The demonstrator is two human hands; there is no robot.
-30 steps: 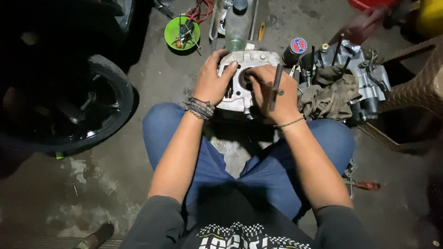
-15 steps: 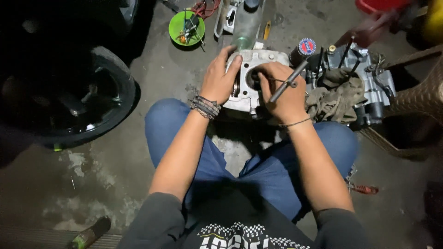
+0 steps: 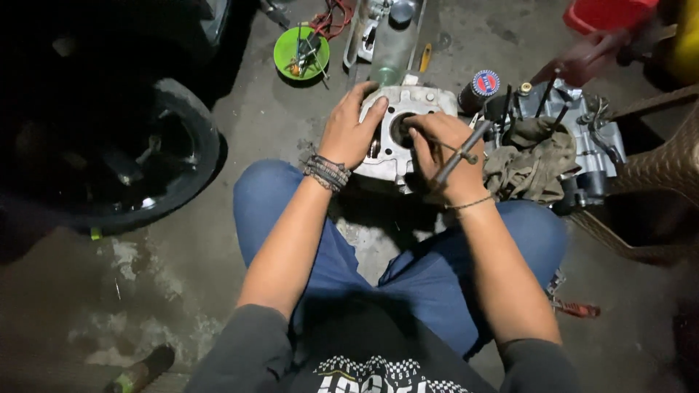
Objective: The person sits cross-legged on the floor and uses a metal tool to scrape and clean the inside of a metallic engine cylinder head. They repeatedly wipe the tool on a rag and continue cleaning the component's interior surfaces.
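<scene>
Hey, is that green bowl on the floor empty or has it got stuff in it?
Not empty: the green bowl holds a few small dark metal parts, too small to identify.

Over the past second the metal rod (image 3: 457,154) in the right hand (image 3: 440,149) has swung from near upright to a slant pointing up and to the right, while that hand's fingertips (image 3: 412,132) have moved to the bore of the grey cylinder block (image 3: 399,127).

Cylinder block (image 3: 397,138) between knees, rag (image 3: 530,166) right.
</scene>
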